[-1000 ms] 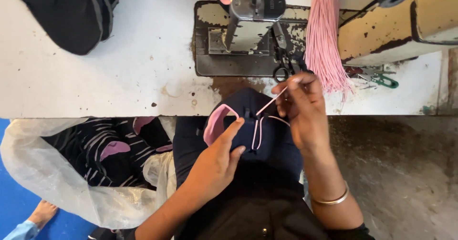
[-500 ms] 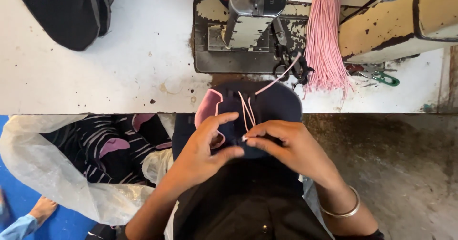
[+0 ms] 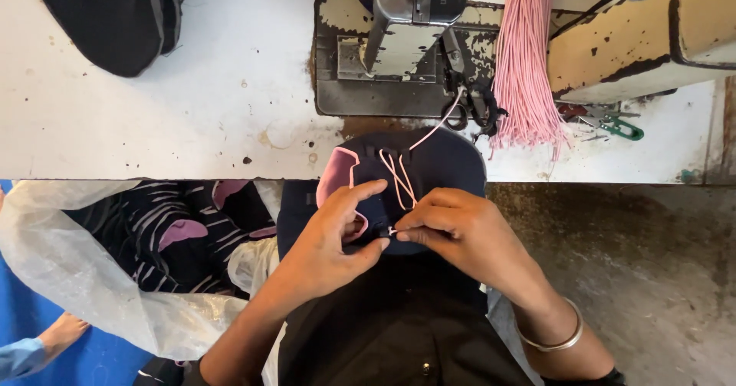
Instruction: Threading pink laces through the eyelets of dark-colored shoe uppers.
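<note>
A dark cap (image 3: 414, 179) with pink lining lies at the near table edge, in the person's lap. It looks soft and light; its thin pink cord (image 3: 399, 183) seems best pinched near the end. The left hand (image 3: 333, 236) pinches the cap's fabric; the right hand (image 3: 452, 229) has fingertips closed on the cord's end. Beyond stands a sewing machine (image 3: 406, 41), pink cords (image 3: 521, 72) hanging right of it. A bag of fabric (image 3: 138, 248) sits left
</note>
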